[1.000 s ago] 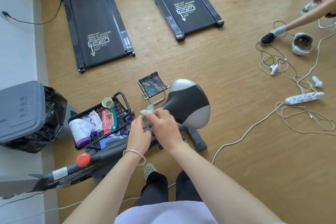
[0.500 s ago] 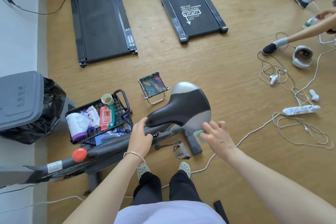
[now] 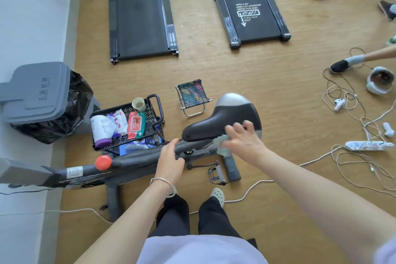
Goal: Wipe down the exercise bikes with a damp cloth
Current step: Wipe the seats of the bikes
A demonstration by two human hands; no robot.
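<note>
Landmark: the saddle (image 3: pixel 214 122) of the bike (image 3: pixel 232 168); all places below are given from it.
Right hand (image 3: pixel 243 140): I lay it on the near flank of the saddle, toward the wide rear end. Half a second ago it was lower, at the grey rear edge.
Right grip: my fingers are spread and fairly straight, pressing the cloth flat rather than clenching it. Motion blur hides finer detail.
Cloth (image 3: pixel 222 148): pale green, trapped between my right palm and the saddle's side, with a bunched edge hanging out below the hand. One second ago both hands held it at the saddle nose.
Left hand (image 3: pixel 171 159): just below the saddle nose. It has dropped from the nose itself since the previous frame.
Left grip: my fingers curl over the frame tube (image 3: pixel 137 159), with the thumb raised toward the nose.
Red knob (image 3: pixel 103 162): on the same tube, well left of the saddle.
Folding stool (image 3: pixel 192 96): on the floor just beyond the saddle.
</note>
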